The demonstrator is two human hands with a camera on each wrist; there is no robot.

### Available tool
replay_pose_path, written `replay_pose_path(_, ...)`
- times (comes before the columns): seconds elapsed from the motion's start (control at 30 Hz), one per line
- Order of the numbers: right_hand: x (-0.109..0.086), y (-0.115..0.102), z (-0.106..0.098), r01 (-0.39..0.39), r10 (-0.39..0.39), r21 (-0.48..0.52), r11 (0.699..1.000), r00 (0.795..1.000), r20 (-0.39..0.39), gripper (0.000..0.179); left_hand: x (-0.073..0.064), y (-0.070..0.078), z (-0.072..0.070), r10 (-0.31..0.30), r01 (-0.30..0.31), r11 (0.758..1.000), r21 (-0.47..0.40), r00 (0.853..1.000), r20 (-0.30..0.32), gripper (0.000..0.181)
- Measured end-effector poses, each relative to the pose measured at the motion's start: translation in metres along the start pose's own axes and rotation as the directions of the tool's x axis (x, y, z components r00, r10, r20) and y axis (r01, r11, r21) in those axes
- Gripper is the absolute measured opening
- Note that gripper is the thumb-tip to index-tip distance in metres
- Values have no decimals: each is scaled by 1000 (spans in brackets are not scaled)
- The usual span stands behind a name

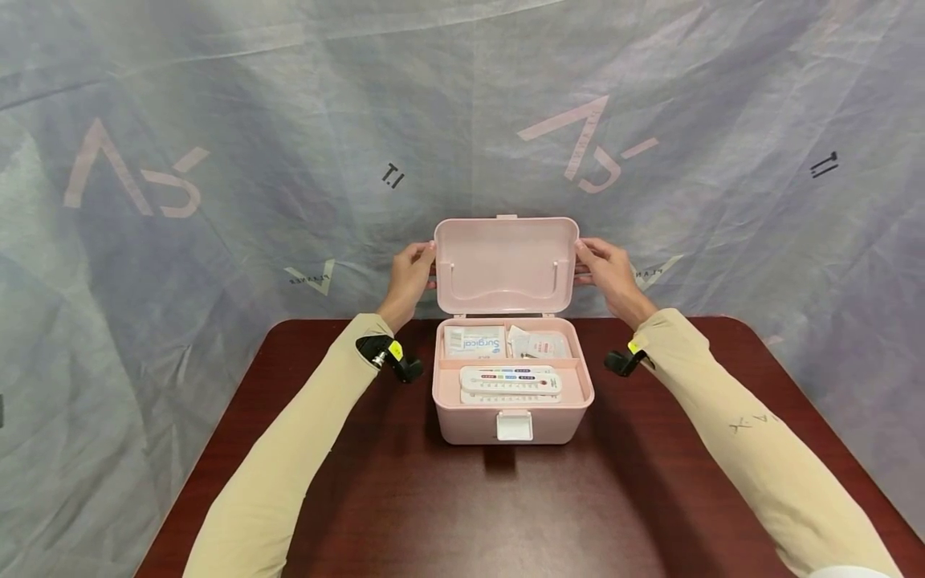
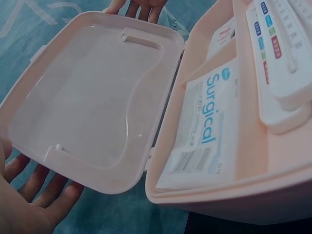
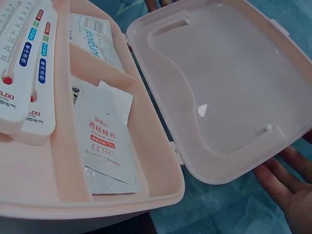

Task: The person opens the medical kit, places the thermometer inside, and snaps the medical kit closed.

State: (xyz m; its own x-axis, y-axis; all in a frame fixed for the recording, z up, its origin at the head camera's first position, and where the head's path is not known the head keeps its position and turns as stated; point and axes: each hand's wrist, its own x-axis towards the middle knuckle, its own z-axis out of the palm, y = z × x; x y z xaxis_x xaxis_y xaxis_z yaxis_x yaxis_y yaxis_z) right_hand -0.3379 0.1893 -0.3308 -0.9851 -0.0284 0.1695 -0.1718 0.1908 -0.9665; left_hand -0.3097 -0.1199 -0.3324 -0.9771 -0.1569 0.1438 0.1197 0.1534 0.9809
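A pink storage box (image 1: 470, 425) stands on the table with its lid (image 1: 508, 265) raised upright on the hinges. My left hand (image 1: 409, 281) holds the lid's left edge, thumb at the rim and fingers behind. At the opposite edge my right hand (image 1: 607, 273) holds it the same way. Inside, two white thermometers (image 1: 509, 380) lie stacked in the front compartment. A packet marked Surgical (image 2: 202, 126) fills the back left section. Alcohol pad packets (image 3: 105, 141) lie in the back right one. The white latch (image 1: 515, 426) hangs at the box's front.
The dark red wooden table (image 1: 462, 514) extends around the box and toward me. A grey printed cloth (image 1: 325, 120) hangs close behind the table's far edge and down both sides. Black wrist cameras (image 1: 405, 368) hang near the box on both sides.
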Motion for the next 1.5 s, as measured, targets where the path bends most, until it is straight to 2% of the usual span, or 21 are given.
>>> replay_pose_path(0.4, -1, -3, 0, 49, -49, 27, 998, 999, -9, 47, 0, 0, 0, -8, 8, 1000, -19, 1000, -14, 43)
replay_pose_path(0.67, 0, -10, 1, 79, -79, 50, 996, 997, -6, 48, 1, 1, -3, 12, -12, 999, -41, 1000, -6, 44)
replay_pose_path(0.87, -1, -13, 2, 71, -71, 58, 996, 997, -14, 50, -1, 0, -5, 29, -29, 998, -55, 1000, -3, 44)
replay_pose_path(1.17, -7, -12, 0, 93, -92, 94, 991, 996, -21, 50, -4, 0, -7, 42, -40, 997, -69, 999, 31, 47)
replay_pose_path(1.5, -8, -15, 1, 131, -130, 74, 989, 991, -28, 50, -4, 1, -10, 61, -58, 994, -94, 997, 36, 47)
